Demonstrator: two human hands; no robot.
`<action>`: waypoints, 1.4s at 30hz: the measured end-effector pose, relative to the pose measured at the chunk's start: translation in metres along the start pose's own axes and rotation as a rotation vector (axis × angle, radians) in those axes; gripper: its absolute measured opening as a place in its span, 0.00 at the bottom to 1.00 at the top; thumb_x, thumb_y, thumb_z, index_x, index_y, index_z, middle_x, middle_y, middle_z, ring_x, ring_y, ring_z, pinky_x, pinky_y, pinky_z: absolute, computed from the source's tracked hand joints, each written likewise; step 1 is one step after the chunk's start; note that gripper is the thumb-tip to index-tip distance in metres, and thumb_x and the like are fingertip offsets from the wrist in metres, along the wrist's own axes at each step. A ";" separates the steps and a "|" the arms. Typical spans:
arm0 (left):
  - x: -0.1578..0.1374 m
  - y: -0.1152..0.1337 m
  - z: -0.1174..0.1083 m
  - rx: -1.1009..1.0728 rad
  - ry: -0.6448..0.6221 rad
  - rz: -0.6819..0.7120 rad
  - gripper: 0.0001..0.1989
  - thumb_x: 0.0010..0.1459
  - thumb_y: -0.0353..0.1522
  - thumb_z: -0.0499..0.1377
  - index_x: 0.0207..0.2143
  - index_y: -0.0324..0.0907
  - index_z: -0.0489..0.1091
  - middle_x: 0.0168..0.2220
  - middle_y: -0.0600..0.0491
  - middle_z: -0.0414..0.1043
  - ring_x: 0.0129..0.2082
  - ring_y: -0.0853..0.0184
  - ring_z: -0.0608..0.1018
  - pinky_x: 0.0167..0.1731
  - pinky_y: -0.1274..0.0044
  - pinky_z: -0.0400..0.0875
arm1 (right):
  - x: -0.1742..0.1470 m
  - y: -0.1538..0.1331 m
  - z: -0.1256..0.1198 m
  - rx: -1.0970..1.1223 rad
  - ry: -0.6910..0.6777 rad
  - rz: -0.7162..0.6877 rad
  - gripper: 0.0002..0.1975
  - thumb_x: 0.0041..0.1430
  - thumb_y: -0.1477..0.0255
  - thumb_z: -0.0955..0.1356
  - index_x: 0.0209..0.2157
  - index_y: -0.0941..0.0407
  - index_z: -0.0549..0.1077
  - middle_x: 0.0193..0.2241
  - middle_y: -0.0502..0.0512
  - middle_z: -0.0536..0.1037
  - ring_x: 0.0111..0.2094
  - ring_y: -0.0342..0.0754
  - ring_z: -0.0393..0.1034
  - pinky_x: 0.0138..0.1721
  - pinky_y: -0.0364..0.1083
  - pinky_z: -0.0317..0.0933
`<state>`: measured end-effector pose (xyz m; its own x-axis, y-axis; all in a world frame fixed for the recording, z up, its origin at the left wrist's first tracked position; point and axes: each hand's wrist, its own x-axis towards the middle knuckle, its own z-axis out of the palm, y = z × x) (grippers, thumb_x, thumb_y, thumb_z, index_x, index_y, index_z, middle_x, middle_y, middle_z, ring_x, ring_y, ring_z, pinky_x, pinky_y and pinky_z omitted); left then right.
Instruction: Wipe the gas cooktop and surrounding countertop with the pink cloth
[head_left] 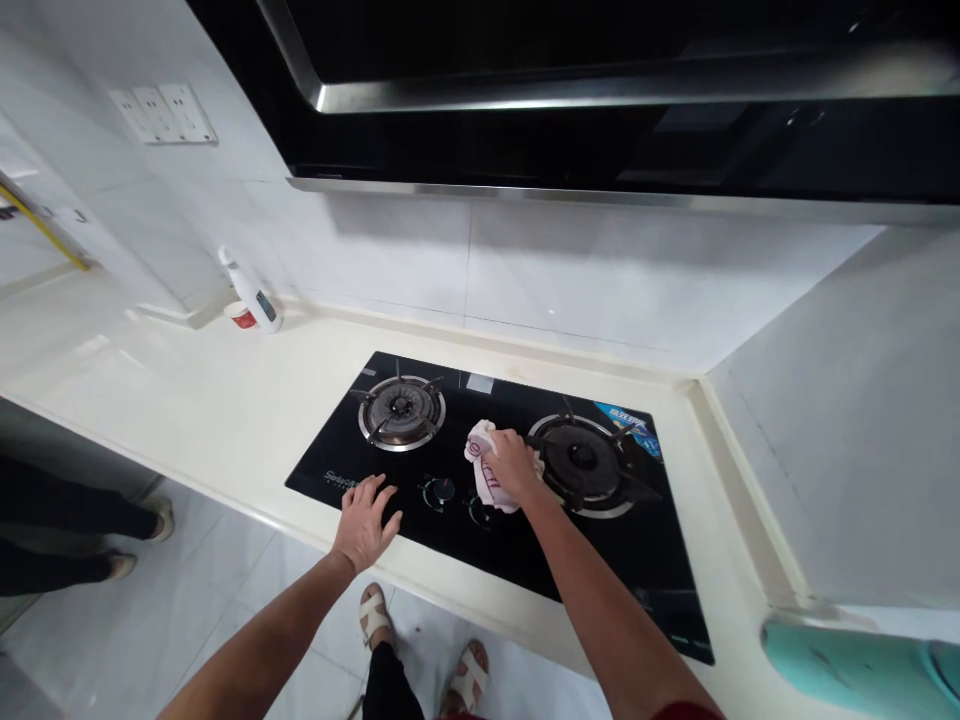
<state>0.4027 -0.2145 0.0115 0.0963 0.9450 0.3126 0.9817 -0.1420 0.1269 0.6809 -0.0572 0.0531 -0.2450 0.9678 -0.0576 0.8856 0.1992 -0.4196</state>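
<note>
A black glass gas stove [420, 500] is set into the pale countertop in front of me. My right hand [513, 464] is closed on a white cloth [486, 476] with purplish markings, pressed on the glass between the two burners. The cloth partly covers the right control knob; the left knob [442, 490] shows fully. Beside my right hand is the right burner [585, 460]. My left hand [366, 522] rests at the stove's front edge with fingers spread, holding nothing. Farther back is the left burner [402, 408].
A range hood [600, 145] overhangs the stove. On the counter at left stand a white bottle [253, 295] and a red-and-white cup [241, 315]. A green cylindrical object [847, 660] lies at the lower right. Another person's legs [82, 530] show at left.
</note>
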 end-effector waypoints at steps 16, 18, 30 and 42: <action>0.001 0.002 0.000 -0.001 -0.008 -0.004 0.18 0.63 0.39 0.56 0.52 0.43 0.70 0.57 0.41 0.68 0.59 0.50 0.68 0.54 0.58 0.61 | -0.168 0.050 0.033 -0.135 0.140 0.069 0.25 0.58 0.73 0.63 0.58 0.50 0.70 0.59 0.59 0.67 0.58 0.60 0.59 0.61 0.60 0.48; 0.001 0.002 0.000 0.005 -0.009 0.000 0.18 0.62 0.39 0.56 0.52 0.43 0.70 0.57 0.40 0.68 0.59 0.50 0.68 0.54 0.58 0.61 | -0.194 0.051 0.037 -0.144 0.106 0.055 0.25 0.56 0.73 0.64 0.56 0.48 0.72 0.58 0.57 0.68 0.57 0.60 0.60 0.61 0.61 0.48; -0.001 0.001 0.003 0.001 -0.028 -0.013 0.19 0.62 0.40 0.56 0.53 0.43 0.70 0.58 0.40 0.68 0.60 0.49 0.67 0.55 0.57 0.61 | -0.140 -0.061 0.053 -0.020 -0.091 -0.313 0.27 0.55 0.75 0.68 0.57 0.49 0.70 0.57 0.57 0.69 0.56 0.57 0.60 0.58 0.55 0.53; 0.001 -0.001 -0.001 -0.025 0.008 -0.011 0.16 0.65 0.36 0.52 0.52 0.44 0.71 0.57 0.42 0.69 0.59 0.52 0.68 0.54 0.58 0.62 | -0.150 -0.051 0.053 0.067 -0.067 -0.392 0.23 0.56 0.73 0.68 0.54 0.48 0.71 0.56 0.54 0.70 0.57 0.55 0.60 0.63 0.54 0.47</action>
<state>0.4016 -0.2141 0.0125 0.0838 0.9443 0.3183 0.9783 -0.1388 0.1541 0.6520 -0.2210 0.0355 -0.5862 0.8079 0.0601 0.6927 0.5384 -0.4799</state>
